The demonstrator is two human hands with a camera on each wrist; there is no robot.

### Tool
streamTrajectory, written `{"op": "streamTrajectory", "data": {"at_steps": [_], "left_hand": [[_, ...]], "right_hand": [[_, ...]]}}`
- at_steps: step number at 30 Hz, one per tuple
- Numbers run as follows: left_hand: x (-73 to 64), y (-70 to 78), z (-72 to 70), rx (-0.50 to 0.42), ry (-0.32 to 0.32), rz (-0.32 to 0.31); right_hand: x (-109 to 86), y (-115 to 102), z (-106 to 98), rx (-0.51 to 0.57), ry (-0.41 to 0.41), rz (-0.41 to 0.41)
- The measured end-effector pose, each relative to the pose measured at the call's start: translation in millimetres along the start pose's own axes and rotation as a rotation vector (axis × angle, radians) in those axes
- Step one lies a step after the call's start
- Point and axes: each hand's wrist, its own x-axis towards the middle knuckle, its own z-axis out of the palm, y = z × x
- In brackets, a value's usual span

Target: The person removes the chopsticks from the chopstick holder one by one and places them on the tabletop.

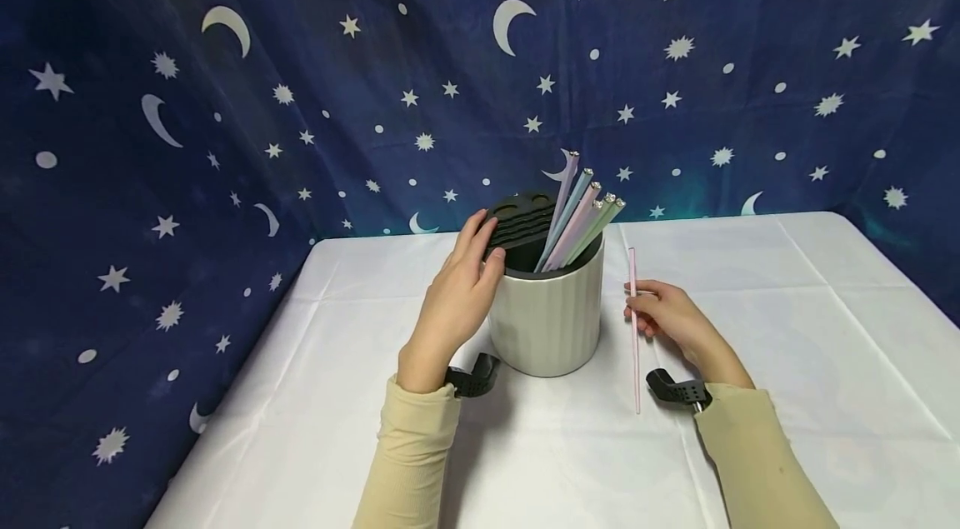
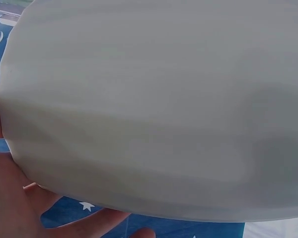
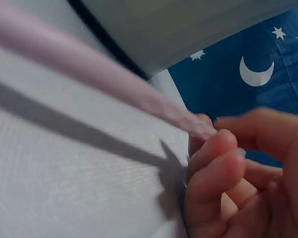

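The left hand, fingers apart, touches the pot. The right hand pinches a pink stick beside it.

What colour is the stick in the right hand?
Pale pink stick, clearest in the right wrist view.

A slim pink stick is held beside an upright, ribbed off-white container where pastel sticks lean.

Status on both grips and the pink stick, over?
Left grip rests on black top of pale holder. Right grip pinches pink stick beside it. No obstacle visible between stick and holder.
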Motion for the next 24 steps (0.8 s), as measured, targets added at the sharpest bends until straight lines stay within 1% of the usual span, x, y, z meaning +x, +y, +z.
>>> {"op": "streamTrajectory", "data": {"at_steps": [5, 8, 13, 15, 21, 24], "left_hand": [[-3.1, -3.5, 2.2, -0.001, -0.010, -0.015], [-4.3, -4.5, 2.9, 0.002, -0.008, -0.011], [-3.4, -3.2, 2.0, 0.005, 0.002, -0.003], [-2.8, -2.5, 1.8, 0.000, 0.005, -0.008], [-1.3, -1.0, 2.4, -0.008, 0.008, -0.016], [0.1, 0.0, 2.5, -0.007, 0.011, -0.012]], "right_hand": [[-2.5, 5, 7, -0.119, 0.017, 0.007], [-3.3, 6, 11, -0.170, 0.032, 0.008], [-1.2, 4, 13, -0.185, 0.050, -0.006], [-0.2, 2, 14, -0.207, 0.064, -0.014], [1.8, -4, 17, -0.403, 0.089, -0.053], [2.0, -6, 17, -0.462, 0.091, -0.068]]}}
